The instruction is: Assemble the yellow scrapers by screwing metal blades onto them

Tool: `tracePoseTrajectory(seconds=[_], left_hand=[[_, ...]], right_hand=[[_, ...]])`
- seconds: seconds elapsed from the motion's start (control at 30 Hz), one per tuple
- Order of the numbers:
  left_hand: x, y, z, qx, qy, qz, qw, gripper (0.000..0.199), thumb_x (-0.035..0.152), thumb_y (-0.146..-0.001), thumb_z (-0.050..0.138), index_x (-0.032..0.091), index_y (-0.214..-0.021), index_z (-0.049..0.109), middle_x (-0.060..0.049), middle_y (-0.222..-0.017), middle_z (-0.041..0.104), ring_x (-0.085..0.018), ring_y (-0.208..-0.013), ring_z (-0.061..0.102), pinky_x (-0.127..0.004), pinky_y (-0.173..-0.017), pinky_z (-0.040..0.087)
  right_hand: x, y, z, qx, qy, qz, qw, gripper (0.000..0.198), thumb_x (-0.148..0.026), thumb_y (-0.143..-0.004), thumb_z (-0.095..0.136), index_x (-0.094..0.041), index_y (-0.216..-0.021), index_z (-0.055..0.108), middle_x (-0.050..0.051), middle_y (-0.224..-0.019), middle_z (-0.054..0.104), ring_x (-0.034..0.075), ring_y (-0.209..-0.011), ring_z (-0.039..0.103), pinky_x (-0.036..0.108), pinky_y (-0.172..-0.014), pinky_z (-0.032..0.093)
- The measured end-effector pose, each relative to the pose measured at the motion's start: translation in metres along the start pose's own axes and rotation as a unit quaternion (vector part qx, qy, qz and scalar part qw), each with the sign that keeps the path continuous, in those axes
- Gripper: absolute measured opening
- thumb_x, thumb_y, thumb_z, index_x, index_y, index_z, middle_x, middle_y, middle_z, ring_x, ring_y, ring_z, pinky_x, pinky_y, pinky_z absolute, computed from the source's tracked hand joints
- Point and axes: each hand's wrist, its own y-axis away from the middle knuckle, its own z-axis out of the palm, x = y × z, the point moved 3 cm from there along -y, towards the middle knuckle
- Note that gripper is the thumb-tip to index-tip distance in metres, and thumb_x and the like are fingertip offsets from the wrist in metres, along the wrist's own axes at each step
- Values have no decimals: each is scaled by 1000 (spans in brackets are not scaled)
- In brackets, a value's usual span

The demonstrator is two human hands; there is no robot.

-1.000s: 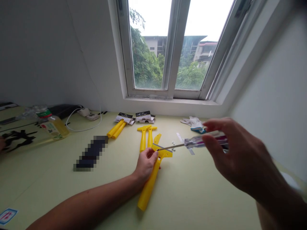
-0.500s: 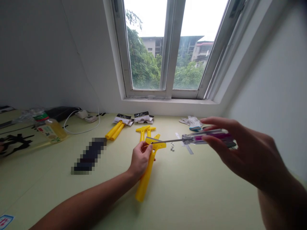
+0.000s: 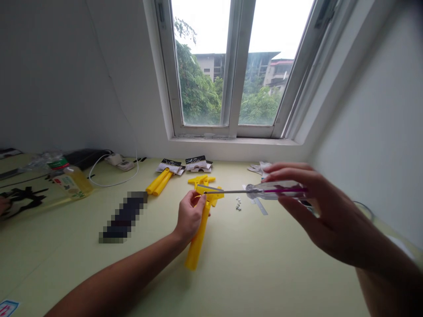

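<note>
My left hand (image 3: pixel 191 215) is closed around the upper part of a yellow scraper (image 3: pixel 197 246), just below its head. The scraper's long handle hangs down towards me, and a grey blade strip shows along the head. In my right hand (image 3: pixel 337 220) is a screwdriver (image 3: pixel 277 190) with a clear and purple handle, held between thumb and fingers. Its shaft points left, and the tip meets the scraper head beside my left thumb. Whether the tip sits in a screw is too small to tell. Several small screws (image 3: pixel 238 204) lie on the table beyond the hands.
Behind the held scraper lie more yellow scraper heads (image 3: pixel 200 179). Yellow handles (image 3: pixel 160 181) and black-and-white packets (image 3: pixel 198 164) are farther back. Thin metal blades (image 3: pixel 260 207) and a glove (image 3: pixel 259 168) are to the right. A drink bottle (image 3: pixel 71 180) and a pixelated dark object (image 3: pixel 124 218) are left.
The scraper and my left hand have shifted slightly left and up. The screwdriver has moved left with them, its tip staying at the head, and my right fingers have changed position on the handle.
</note>
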Motion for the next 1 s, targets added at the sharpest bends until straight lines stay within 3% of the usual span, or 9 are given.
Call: tracePoseTrajectory(seconds=[0.13, 0.27, 0.4, 0.57, 0.67, 0.73, 0.83, 0.93, 1.0], left_hand=[[3, 0, 0, -7, -5, 15, 1000, 30, 42, -77, 64, 16, -90, 56, -2, -76, 62, -14, -57, 60, -27, -51, 54], [4, 0, -1, 0, -17, 12, 1000, 29, 41, -79, 62, 16, -89, 54, -3, -79, 62, -14, -57, 60, -27, -50, 53], [5, 1, 0, -15, -25, 20, 999, 28, 41, -81, 60, 16, -92, 54, -2, -80, 62, -14, -60, 61, -27, -52, 54], [1, -1, -2, -2, -31, 20, 999, 26, 39, -80, 61, 16, -89, 53, -2, -80, 61, -14, -58, 60, -27, -50, 54], [0, -2, -2, -7, -29, 31, 999, 26, 39, -80, 61, 16, -91, 53, -3, -83, 62, -15, -62, 61, -26, -50, 54], [0, -4, -2, -2, -25, 35, 999, 25, 38, -80, 61, 17, -90, 54, -3, -84, 62, -14, -61, 60, -25, -49, 53], [-1, -5, -3, 5, -16, 30, 999, 26, 38, -78, 63, 17, -91, 55, -3, -87, 63, -13, -61, 60, -24, -50, 53], [-4, -5, -1, -21, -1, 15, 1000, 29, 39, -78, 64, 16, -95, 58, -5, -92, 64, -14, -64, 61, -25, -50, 54], [-7, -5, 0, -31, 7, 3, 999, 32, 41, -77, 64, 15, -95, 59, -6, -91, 65, -13, -61, 60, -25, -49, 54]], right_hand=[[1, 2, -6, 84, 55, 30, 994, 23, -34, -83, 61, -26, -104, 61, 2, -75, 68, 20, -65, 66, 30, -60, 53], [-5, 2, -3, -24, 8, 3, 1000, 49, -36, -85, 58, -25, -130, 45, 7, -105, 67, 23, -83, 67, 34, -67, 55], [-8, 2, -7, 72, 44, -25, 996, 26, -31, -84, 61, -26, -110, 57, 1, -77, 68, 18, -64, 65, 33, -71, 53], [-9, 0, 2, -31, 3, -39, 999, 34, -30, -87, 55, -22, -119, 50, 9, -104, 66, 21, -83, 66, 31, -70, 54], [-4, -1, 0, 27, 43, -10, 999, 22, -30, -88, 55, -22, -108, 55, 3, -79, 67, 17, -65, 64, 28, -62, 53], [2, -1, 2, 13, 36, 9, 999, 27, -32, -88, 53, -20, -113, 53, 5, -84, 67, 18, -68, 65, 28, -61, 53], [7, -1, 8, -59, -11, -18, 998, 31, -32, -88, 53, -21, -117, 50, 7, -100, 66, 18, -77, 66, 27, -64, 53], [13, -1, 6, 3, 32, 17, 999, 19, -32, -88, 56, -21, -103, 57, 3, -78, 67, 16, -62, 64, 26, -57, 51], [15, -2, 6, 3, 29, 34, 999, 26, -35, -87, 55, -20, -108, 55, 5, -86, 68, 18, -68, 66, 28, -61, 52]])
